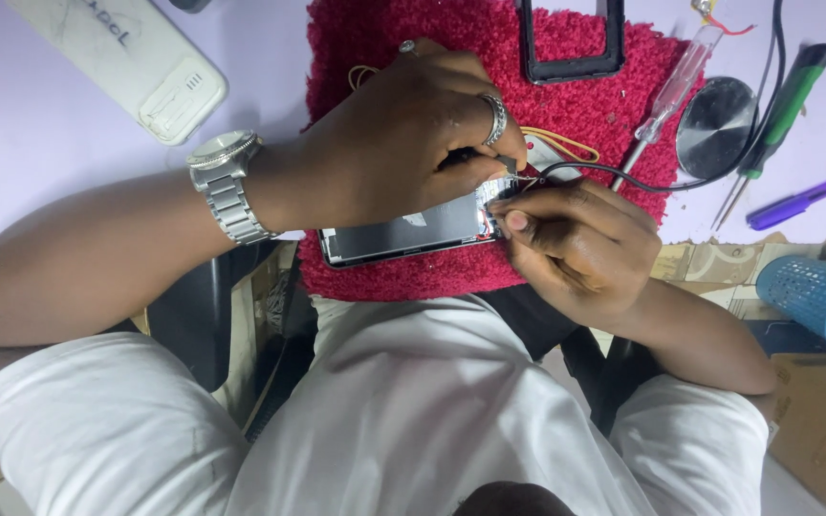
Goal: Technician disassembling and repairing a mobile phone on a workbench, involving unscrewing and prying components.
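Pale lilac tabletop (40, 124) fills the upper view; I sit tight against its near edge, my white shirt (403, 411) taking up the lower half. Brown cardboard (819, 430) on the floor at my right, worn tan edging along the table lip there.

Red shaggy mat (384, 38) in the table's middle, overhanging toward my lap. On it, at its near edge, the opened phone (403, 234), a dark flat slab lying face down, inner plate showing, its right end under my fingers.

Blue mesh basket (819, 301) at far right, below table level. White oblong device (126, 62) top left on the bare table. Black frame (571, 43) at the mat's top edge. Dark round disc (714, 124) just off the mat to the right.

My left hand (403, 143), steel watch on the wrist, rings on two fingers, curled over the phone's right end, fingertips pinched on a small dark tool (475, 155). My right hand (576, 248) just beside it, fingers bunched, thumb and forefinger pressed together at the same corner; what they pinch I cannot tell.

Clear-handled screwdriver (676, 81), green-handled screwdriver (781, 110), purple pen (805, 199) to the right. Black cable (623, 177) runs to the work point. Yellow rubber band (566, 141) on the mat.
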